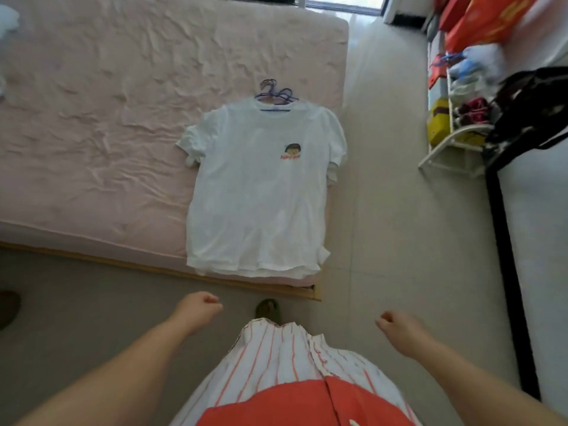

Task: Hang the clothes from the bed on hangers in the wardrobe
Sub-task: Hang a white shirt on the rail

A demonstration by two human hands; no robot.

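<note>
Across the left and far side, a pink bed [92,118], sheet wrinkled, wooden edge along the near side. At the near left, the left hand [199,309] held out over the floor, fingers curled into a loose fist, holding nothing. Just beyond both hands, at the bed's near right corner, a stack of white T-shirts [261,192] laid flat, hems reaching the mattress edge, the top one with a small cartoon print on the chest. At the collar, on the far end of the stack, a cluster of purple and blue hangers [276,93], apparently threaded into the necks, hooks pointing away. Likely light, soft and floppy cloth, prone to slide off narrow hanger shoulders if tilted; best taken by the stiff hooks, one at a time, rather than by the fabric. At the near right, the right hand [396,327], also curled and empty, well apart from the stack. Further right, a white rack [455,142] full of clutter, then a dark frame [507,256] with a black garment [534,109] draped over it. Wardrobe itself not clearly seen.
</note>
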